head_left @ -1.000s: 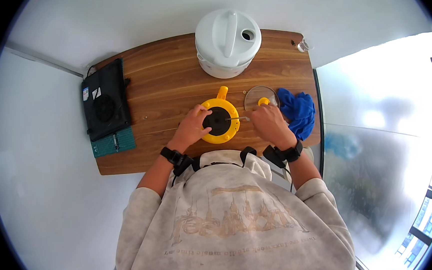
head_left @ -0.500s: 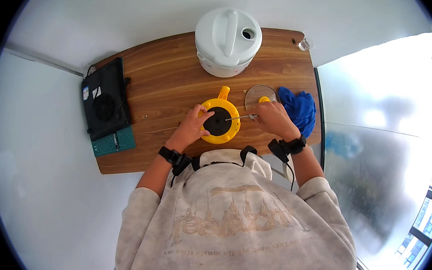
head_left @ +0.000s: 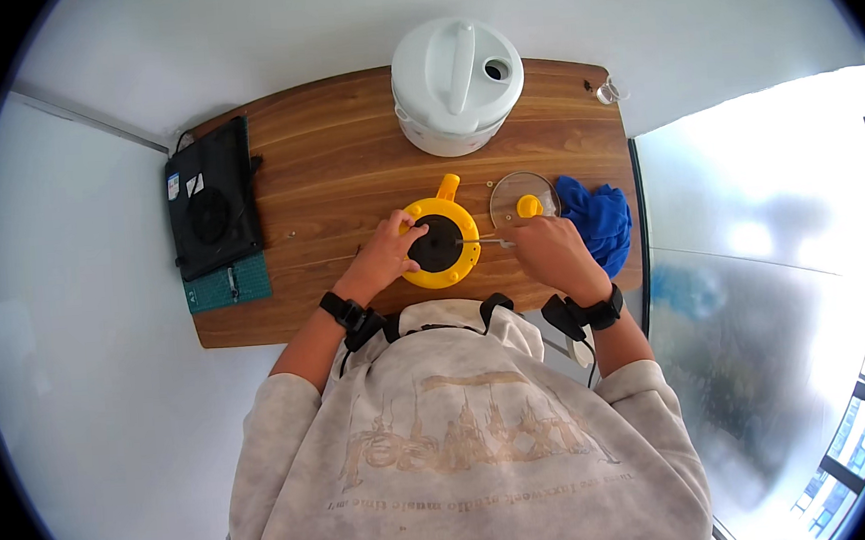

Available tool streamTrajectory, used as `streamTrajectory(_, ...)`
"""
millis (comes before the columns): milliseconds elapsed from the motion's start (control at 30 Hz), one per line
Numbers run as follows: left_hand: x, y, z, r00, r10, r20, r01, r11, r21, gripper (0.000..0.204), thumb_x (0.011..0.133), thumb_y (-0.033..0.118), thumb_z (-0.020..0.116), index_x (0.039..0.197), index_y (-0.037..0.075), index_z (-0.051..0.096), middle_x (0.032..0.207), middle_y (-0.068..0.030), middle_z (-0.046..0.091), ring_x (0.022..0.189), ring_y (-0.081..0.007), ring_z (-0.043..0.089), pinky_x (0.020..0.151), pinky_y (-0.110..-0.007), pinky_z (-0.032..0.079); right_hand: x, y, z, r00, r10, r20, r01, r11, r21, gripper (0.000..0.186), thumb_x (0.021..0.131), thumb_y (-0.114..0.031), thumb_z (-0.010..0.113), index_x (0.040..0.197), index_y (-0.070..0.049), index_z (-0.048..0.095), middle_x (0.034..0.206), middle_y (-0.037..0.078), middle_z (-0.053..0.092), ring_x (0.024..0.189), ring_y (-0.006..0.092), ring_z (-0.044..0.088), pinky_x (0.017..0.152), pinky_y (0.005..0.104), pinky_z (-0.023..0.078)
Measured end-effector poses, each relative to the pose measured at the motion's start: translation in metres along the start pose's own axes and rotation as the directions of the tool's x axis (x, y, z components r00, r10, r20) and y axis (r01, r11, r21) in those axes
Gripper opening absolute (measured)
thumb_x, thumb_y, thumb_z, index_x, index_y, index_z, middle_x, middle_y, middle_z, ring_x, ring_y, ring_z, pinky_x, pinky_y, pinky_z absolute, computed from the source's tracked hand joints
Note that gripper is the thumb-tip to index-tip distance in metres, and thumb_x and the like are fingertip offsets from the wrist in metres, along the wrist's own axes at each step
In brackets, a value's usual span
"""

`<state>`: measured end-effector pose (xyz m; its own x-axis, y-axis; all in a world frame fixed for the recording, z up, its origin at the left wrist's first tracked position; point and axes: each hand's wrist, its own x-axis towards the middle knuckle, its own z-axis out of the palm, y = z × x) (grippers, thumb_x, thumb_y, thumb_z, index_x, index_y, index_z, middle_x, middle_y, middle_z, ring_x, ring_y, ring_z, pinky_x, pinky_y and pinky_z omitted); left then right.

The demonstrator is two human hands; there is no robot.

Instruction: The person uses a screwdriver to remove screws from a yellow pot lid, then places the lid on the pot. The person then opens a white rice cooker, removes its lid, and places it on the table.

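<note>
My left hand (head_left: 386, 253) grips the left rim of a yellow appliance (head_left: 460, 268) with a black round centre (head_left: 436, 255) and a yellow handle (head_left: 450, 184) at the back. My right hand (head_left: 552, 252) is closed on a thin metal tool (head_left: 483, 240), which points leftward with its tip at the black centre; what kind of tool it is I cannot make out. Just behind my right hand lies a glass lid (head_left: 507, 189) with a yellow knob (head_left: 529, 205). A crumpled blue cloth (head_left: 599, 218) lies to its right.
A large white lidded container (head_left: 455, 88) stands at the back of the wooden table (head_left: 324, 157). At the left, a flat black device (head_left: 211, 185) overlaps a green mat (head_left: 213, 290). A small clear object (head_left: 606, 92) is at the back right corner. A frosted pane borders the right.
My right hand has moved to the right and slightly toward me with the tool, uncovering more of the yellow knob. My left hand has hardly moved.
</note>
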<state>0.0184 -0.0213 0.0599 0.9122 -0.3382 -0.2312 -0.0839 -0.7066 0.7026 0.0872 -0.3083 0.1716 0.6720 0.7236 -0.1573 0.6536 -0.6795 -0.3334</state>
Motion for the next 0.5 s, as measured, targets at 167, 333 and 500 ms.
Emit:
streamTrajectory(167,0.0,-0.004,0.002,1.0,0.007,0.004,-0.007,1.0,0.005,0.069,0.07,0.008,0.087,0.134,0.009,0.061,0.131,-0.0124,0.044,0.123,-0.0335,0.05,0.108,-0.041,0.045,0.004,-0.001,-0.001,0.992,0.122,0.025,-0.123,0.992,0.025,0.026,0.084,-0.008,0.065,0.11,-0.006,0.07,0.093,0.015,0.07,0.084,0.0332,0.068,0.073,0.0415,0.054)
streamTrajectory(333,0.0,-0.014,0.007,0.999,0.034,-0.034,-0.034,0.999,-0.013,0.063,0.071,0.01,0.087,0.128,0.007,0.059,0.131,-0.0139,0.044,0.123,-0.0349,0.05,0.107,-0.041,0.045,0.022,0.02,0.051,0.939,0.264,-0.22,-0.079,0.789,0.61,0.026,0.087,-0.012,0.068,0.112,-0.004,0.067,0.095,0.014,0.069,0.084,0.0312,0.067,0.076,0.0376,0.052)
streamTrajectory(500,0.0,-0.01,0.001,0.984,-0.165,-0.061,0.151,0.971,-0.188,0.058,0.082,0.017,0.081,0.128,0.006,0.049,0.126,-0.0188,0.044,0.117,-0.0387,0.053,0.103,-0.044,0.046,0.033,0.03,0.089,0.916,0.4,-0.046,-0.267,0.69,0.673,0.026,0.086,-0.023,0.072,0.104,-0.003,0.07,0.099,0.019,0.073,0.088,0.034,0.071,0.077,0.0415,0.054)
